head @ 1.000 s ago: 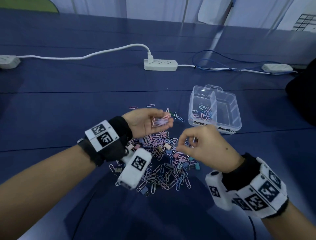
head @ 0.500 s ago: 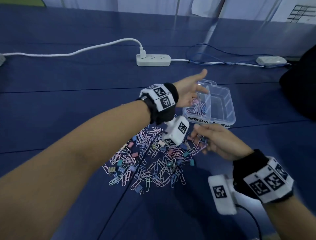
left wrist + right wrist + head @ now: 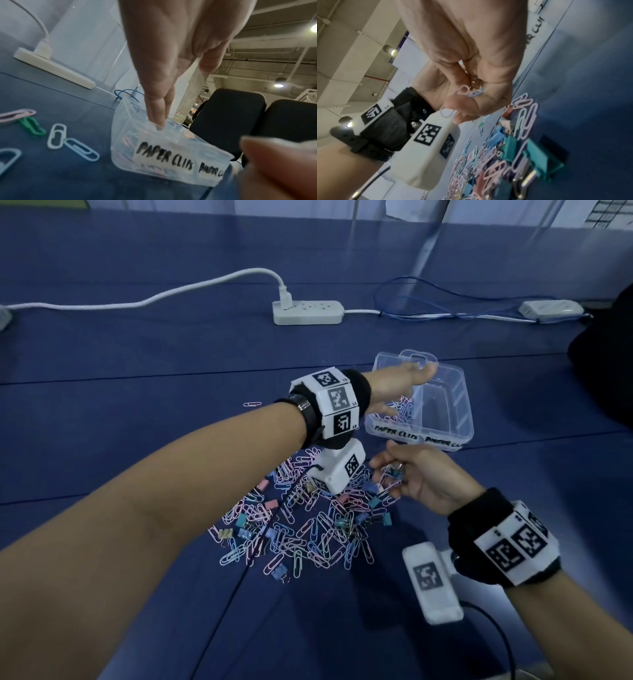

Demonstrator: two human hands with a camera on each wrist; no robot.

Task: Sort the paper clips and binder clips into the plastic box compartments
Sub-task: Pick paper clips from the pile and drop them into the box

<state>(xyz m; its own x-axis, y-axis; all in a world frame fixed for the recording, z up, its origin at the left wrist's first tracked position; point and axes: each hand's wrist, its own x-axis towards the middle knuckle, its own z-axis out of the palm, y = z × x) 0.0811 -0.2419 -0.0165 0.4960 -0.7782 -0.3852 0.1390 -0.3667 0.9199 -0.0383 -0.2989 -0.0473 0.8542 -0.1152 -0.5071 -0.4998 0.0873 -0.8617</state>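
The clear plastic box [image 3: 463,392] stands right of centre, its front marked PAPER CLIPS and BINDER CLIPS. My left hand [image 3: 406,386] reaches over its left compartment with straight fingers, holding nothing. In the left wrist view the fingertips [image 3: 158,121] dip to the rim of the box [image 3: 154,159]. Several pastel paper clips [image 3: 401,409] lie in that compartment. My right hand [image 3: 423,477] hovers at the right edge of the pile [image 3: 301,525] of paper clips and binder clips. It pinches a few paper clips [image 3: 390,474], pink and blue ones [image 3: 471,93] in the right wrist view.
A white power strip [image 3: 308,312] with its cord lies at the back of the blue table, with a blue cable [image 3: 428,299] and a white adapter [image 3: 551,309] further right. A dark chair [image 3: 606,378] stands at the right edge. One stray clip [image 3: 252,404] lies left of the pile.
My left hand carried a handful of paper clips from above the pile to the box and now hangs over it empty. My right hand moved to the pile's right edge and turned palm-up with clips.
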